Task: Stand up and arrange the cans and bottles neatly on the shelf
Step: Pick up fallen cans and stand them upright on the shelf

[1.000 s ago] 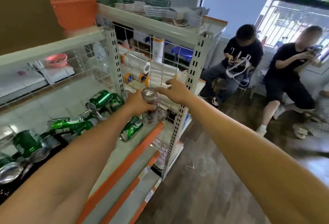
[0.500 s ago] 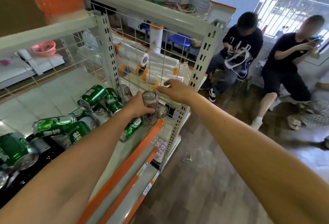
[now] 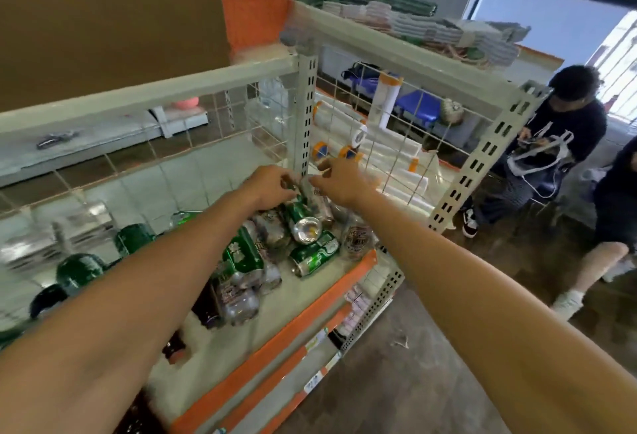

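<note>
Both hands reach to the far right corner of the shelf (image 3: pixel 296 299), beside the upright post (image 3: pixel 305 116). I judge the reason is that a row begins best in a corner, where the post and the wire back (image 3: pixel 193 171) stop a can from rolling away.

The left hand (image 3: pixel 270 185) has its fingers curled down over the top of the heap. The right hand (image 3: pixel 341 182) stretches its fingers toward the post. Whether either one really grips a can I cannot tell (the picture is blurred just there).

The cans lie mostly on their sides, heaped at the right end of the shelf under the hands. Counted:
- Three green cans (image 3: pixel 303 223) are clear near the hands, and at least three more are blurred further left.
- There are about five silver-brown cans (image 3: pixel 272 228). One standing can (image 3: pixel 355 240) seems upright at the near right edge.
- Two dark bottles (image 3: pixel 206 308) lie near the front.
</note>
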Action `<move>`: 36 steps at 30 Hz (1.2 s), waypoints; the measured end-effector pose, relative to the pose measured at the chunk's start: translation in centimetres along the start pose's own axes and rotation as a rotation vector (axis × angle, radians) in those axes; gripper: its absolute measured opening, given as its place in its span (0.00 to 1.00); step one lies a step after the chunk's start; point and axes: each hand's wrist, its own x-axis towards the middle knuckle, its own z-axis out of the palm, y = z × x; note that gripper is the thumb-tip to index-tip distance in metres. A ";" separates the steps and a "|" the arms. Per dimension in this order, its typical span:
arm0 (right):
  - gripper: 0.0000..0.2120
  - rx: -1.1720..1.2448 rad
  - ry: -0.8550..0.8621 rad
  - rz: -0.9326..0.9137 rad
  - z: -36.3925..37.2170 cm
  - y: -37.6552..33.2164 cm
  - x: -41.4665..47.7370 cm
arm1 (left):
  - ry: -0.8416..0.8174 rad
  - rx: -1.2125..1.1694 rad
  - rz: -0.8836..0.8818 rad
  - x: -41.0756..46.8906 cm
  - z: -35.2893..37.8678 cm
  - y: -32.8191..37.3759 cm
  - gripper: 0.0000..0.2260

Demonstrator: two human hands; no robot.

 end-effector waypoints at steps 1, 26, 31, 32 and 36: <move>0.22 -0.007 -0.012 -0.017 0.7 -0.7 0.4 | 0.015 0.006 -0.014 -0.2 -0.7 -0.9 0.14; 0.25 -0.916 -0.144 -0.524 15.1 -4.8 8.3 | -0.070 0.162 -0.160 -1.2 -2.5 -12.6 0.20; 0.30 -0.659 -0.119 -0.485 13.1 -4.6 7.8 | -0.081 0.136 -0.204 -2.0 -2.8 -12.8 0.22; 0.31 -0.602 -0.117 -0.457 12.5 -4.8 7.5 | -0.078 0.125 -0.213 -2.2 -3.1 -12.6 0.22; 0.29 -0.321 -0.022 -0.334 10.0 -6.6 6.1 | -0.047 0.132 -0.247 -3.5 -4.6 -11.6 0.22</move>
